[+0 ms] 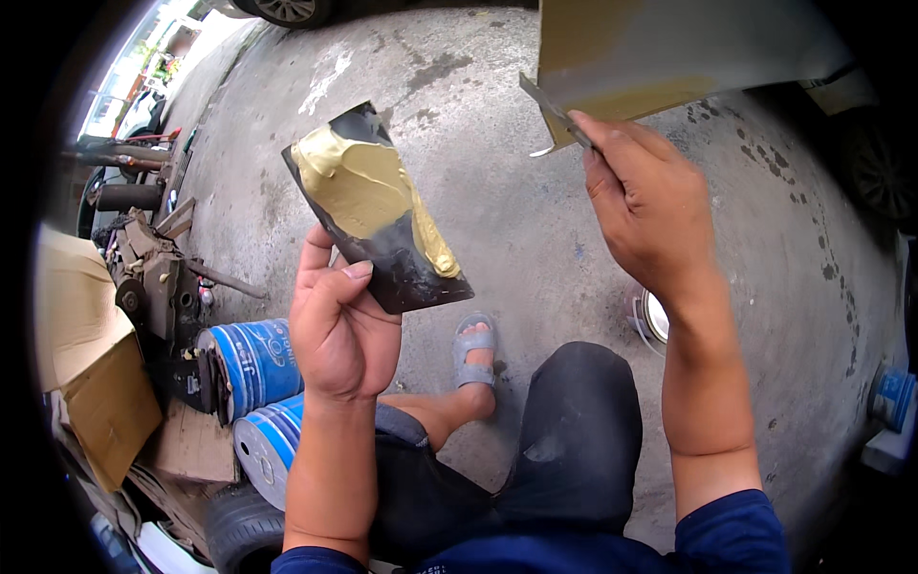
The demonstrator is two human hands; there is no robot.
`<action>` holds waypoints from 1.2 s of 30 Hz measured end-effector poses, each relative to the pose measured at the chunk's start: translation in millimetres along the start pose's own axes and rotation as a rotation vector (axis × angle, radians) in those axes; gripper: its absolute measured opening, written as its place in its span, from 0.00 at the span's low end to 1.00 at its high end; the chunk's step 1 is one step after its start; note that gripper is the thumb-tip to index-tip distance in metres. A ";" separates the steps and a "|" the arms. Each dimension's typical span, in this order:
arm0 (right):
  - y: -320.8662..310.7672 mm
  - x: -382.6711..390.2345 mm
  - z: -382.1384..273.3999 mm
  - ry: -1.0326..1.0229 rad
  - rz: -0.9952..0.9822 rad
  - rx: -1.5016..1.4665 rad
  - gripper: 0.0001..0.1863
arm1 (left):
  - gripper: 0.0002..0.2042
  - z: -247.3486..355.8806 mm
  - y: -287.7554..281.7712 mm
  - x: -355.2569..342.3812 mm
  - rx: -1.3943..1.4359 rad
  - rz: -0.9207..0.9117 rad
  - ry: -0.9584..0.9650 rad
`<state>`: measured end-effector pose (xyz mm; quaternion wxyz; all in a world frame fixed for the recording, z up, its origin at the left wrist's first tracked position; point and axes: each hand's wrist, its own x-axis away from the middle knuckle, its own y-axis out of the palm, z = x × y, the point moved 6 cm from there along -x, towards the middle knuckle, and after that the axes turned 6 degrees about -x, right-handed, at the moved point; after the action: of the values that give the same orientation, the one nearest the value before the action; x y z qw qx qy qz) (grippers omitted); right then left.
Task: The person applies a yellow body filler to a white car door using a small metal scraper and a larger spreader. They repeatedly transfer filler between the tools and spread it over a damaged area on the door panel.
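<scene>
My left hand point(342, 340) grips the lower end of a black rectangular mixing board point(402, 277), thumb on top and fingers beneath. Yellowish putty point(356, 184) is spread thickly over the board, with a ridge along its right edge. Pinched between the thumb and fingers of my right hand point(652, 203) is a thin, flat putty spreader point(553, 110). Its blade lies at the lower left corner of a grey vehicle panel point(669, 57) smeared with yellow-brown filler; whether it touches the panel I cannot tell.
Blue metal drums point(251, 368) and a tyre point(244, 526) lie at my left. Beyond them are a cardboard box point(105, 383) and a heap of scrap parts point(153, 268). An open can point(656, 316) stands on the concrete floor behind my right forearm.
</scene>
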<state>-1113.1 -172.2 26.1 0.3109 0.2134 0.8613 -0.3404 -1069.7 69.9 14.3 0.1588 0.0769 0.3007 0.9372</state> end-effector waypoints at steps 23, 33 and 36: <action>63.1 96.9 64.3 0.503 -0.020 -0.431 0.21 | 0.23 -28.4 -22.5 -2.2 -0.078 0.056 -0.096; 64.9 129.5 -0.6 0.227 -0.301 -0.505 0.26 | 0.24 -48.9 7.2 7.7 -0.073 0.062 -0.145; 64.8 147.1 18.2 0.373 -0.235 -0.359 0.29 | 0.24 -29.9 6.9 0.2 -0.085 0.016 -0.049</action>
<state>-1173.7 -118.4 -113.8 0.1385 0.1126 0.9690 -0.1708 -1078.7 48.6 -5.8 0.1617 0.0954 0.2562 0.9482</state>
